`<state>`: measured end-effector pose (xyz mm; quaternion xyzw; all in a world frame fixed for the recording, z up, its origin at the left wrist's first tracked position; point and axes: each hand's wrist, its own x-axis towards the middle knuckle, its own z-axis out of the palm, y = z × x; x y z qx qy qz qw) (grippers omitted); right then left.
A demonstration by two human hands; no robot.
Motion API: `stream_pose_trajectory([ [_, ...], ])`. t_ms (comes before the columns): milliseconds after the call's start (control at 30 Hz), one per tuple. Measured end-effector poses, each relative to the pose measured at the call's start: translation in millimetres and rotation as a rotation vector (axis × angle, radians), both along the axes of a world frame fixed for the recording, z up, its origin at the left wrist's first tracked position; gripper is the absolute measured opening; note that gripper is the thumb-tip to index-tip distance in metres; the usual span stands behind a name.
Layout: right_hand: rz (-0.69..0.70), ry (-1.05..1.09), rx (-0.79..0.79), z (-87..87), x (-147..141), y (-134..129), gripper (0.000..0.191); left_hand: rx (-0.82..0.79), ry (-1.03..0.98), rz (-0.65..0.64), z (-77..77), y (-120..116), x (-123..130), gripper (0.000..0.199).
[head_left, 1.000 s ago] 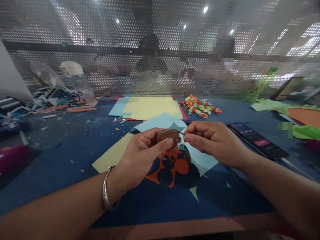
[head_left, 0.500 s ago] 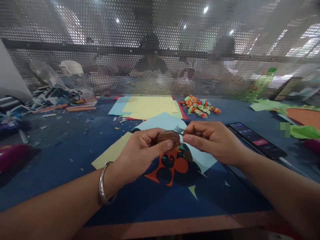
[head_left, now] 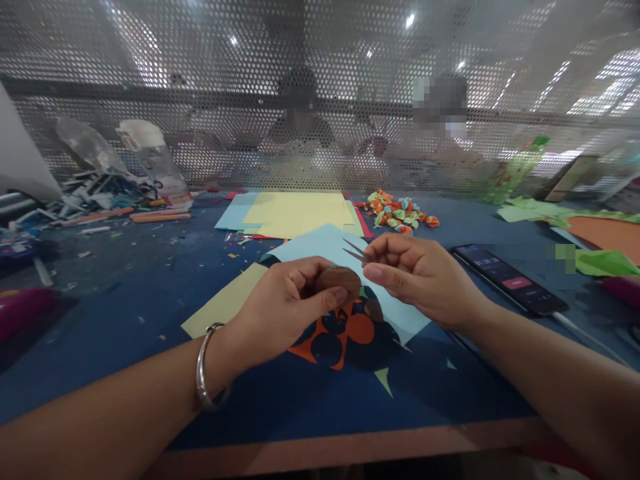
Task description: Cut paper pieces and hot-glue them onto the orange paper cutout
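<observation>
My left hand (head_left: 285,297), with a bangle at the wrist, is closed around a round brown wood-grained disc (head_left: 339,279). Pinched between the thumb and fingers of my right hand (head_left: 420,277) is a pair of pointed tweezers (head_left: 356,251), its two tips apart and aimed up and left, clear of the disc. Below the disc lies an orange paper scrap (head_left: 360,329) with round holes cut in it. A light blue sheet (head_left: 325,243) spreads behind and under both hands, and a pale yellow sheet (head_left: 225,300) is beside my left wrist.
Coloured paper sheets (head_left: 297,213) are stacked at the back beside a pile of small folded paper pieces (head_left: 400,212). A phone (head_left: 507,279) with a cable lies right. Left are a bottle (head_left: 155,157) and a heap of scraps (head_left: 105,190). A perforated screen (head_left: 225,127) stands behind; people show through it.
The tweezers have drawn back from the disc's top edge, and their tips have spread and lifted. My right hand has risen slightly. My left hand keeps the disc in nearly the same place.
</observation>
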<state>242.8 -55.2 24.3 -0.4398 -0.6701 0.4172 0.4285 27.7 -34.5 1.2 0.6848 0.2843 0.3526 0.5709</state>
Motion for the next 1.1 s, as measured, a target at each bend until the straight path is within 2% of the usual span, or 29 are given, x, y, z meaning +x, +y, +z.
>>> stream_pose_trajectory([
  [100,0.032,0.007,-0.019,0.0,-5,-3,0.035,-0.033,-0.054,0.014,-0.1,-2,2,0.018],
  [267,0.073,-0.030,0.026,1.3,-9,-9,0.021,-0.067,-0.115,0.024,-0.8,-9,5,0.021],
  [433,0.090,0.020,0.035,1.2,-11,-11,0.025,-0.083,-0.221,0.141,0.7,-21,9,0.017],
  [700,0.103,0.018,-0.042,4.1,-9,-7,0.041,0.116,-0.048,0.181,6.5,-16,3,0.018],
  [1100,0.087,-0.097,0.024,6.7,-5,-8,0.036,0.179,-0.018,0.089,7.8,-11,3,0.017],
])
